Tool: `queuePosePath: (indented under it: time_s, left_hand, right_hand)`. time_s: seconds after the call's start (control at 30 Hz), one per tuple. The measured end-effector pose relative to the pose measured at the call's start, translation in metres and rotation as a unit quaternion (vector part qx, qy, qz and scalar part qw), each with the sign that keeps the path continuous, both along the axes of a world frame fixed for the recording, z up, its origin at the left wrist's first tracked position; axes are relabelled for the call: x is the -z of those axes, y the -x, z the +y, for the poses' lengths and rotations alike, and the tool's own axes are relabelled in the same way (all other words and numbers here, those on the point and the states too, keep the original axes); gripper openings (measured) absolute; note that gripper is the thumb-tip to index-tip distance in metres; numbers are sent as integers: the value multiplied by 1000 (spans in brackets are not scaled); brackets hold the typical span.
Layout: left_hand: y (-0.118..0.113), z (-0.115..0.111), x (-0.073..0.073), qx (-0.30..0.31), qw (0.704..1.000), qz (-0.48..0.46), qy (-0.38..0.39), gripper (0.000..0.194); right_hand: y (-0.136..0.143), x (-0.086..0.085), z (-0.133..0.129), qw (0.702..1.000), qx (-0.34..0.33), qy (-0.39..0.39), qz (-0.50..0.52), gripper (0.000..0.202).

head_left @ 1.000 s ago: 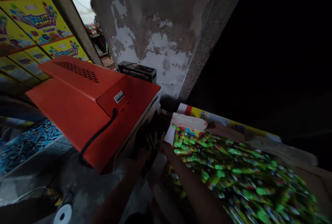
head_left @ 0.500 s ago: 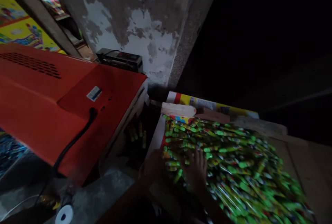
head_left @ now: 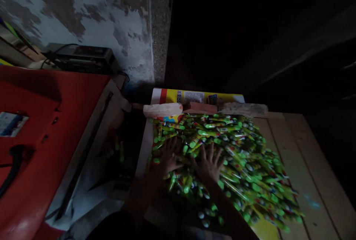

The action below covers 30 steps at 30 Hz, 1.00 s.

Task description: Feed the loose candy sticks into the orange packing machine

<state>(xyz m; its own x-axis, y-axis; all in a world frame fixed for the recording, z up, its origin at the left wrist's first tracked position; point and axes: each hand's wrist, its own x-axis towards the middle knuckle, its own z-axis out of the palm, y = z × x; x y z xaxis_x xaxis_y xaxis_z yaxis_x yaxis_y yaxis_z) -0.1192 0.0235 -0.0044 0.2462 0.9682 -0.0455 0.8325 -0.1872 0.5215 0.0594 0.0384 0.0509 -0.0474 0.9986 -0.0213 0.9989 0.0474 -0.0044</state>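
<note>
1. The left hand (head_left: 169,156) lies flat, fingers spread, palm down on the near-left part of a heap of green-capped candy tubes (head_left: 236,155). It closes on nothing; the fingers only press on the tubes beneath them.
2. The right hand (head_left: 209,164) lies just beside the left hand, also flat and splayed on the heap, with nothing clasped. Its forearm runs back toward the lower edge of the view.
3. The tubes spread out from both hands, mostly away to the right and forward, over a yellow printed sheet (head_left: 194,96) on a wooden table (head_left: 306,166). Their wrappers show green, yellow and red print, too small and blurred to read.
4. Beyond the fingertips, at the far edge of the heap, the sheet's upturned border shows a red band, a white panel of fine print and small pictures; none of the writing is legible.
5. A pale wrapped bundle (head_left: 162,109) rests at the far-left corner of the heap, ahead of the left hand.
6. Left of the left hand stands a red machine (head_left: 41,140) with a small white-and-blue label (head_left: 10,123), unreadable, and a black cable (head_left: 12,162).
7. A dark box (head_left: 80,56) sits behind the machine against a peeling wall (head_left: 97,14).
</note>
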Motion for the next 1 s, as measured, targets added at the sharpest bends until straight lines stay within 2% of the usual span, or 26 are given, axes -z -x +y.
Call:
queuePosePath:
  time_s: [0.07,0.17,0.23,0.37,0.47,0.53,0.57,0.67,0.73,0.83,0.93,1.0]
  left_hand:
    - [18,-6,4,-30,999,21,-4,94]
    - [47,-12,7,-68,996,50,30,99]
    - [66,-16,6,-88,994,52,38,101]
    - [97,-28,0,-98,995,4,-16,99]
    - [113,-38,-7,-83,995,-42,-38,112]
    - [117,-38,-9,-68,994,-50,-65,114]
    - [116,-35,-10,-71,993,-43,-80,108]
    - [106,-17,-6,-133,987,17,-84,78]
    - [96,-3,0,-173,981,68,-60,69]
    - [91,7,7,-172,978,115,-28,77]
    - [101,6,9,-140,981,130,-15,89]
    - [111,5,8,-142,980,136,-14,91]
  right_hand:
    - [22,7,10,1000,-24,13,8,69]
    - [54,19,19,997,-61,36,35,61]
    - [70,27,17,990,-112,54,62,58]
    - [82,37,-1,977,-183,45,99,56]
    - [82,36,-5,974,-204,7,101,61]
    - [87,35,7,966,-238,-18,100,64]
    - [92,35,17,960,-260,-25,99,64]
    - [110,39,52,945,-313,-12,90,61]
    - [118,45,64,944,-320,8,83,60]
    - [118,55,53,950,-302,16,76,58]
    - [115,62,28,952,-296,13,79,55]
    - [119,62,24,947,-308,18,94,56]
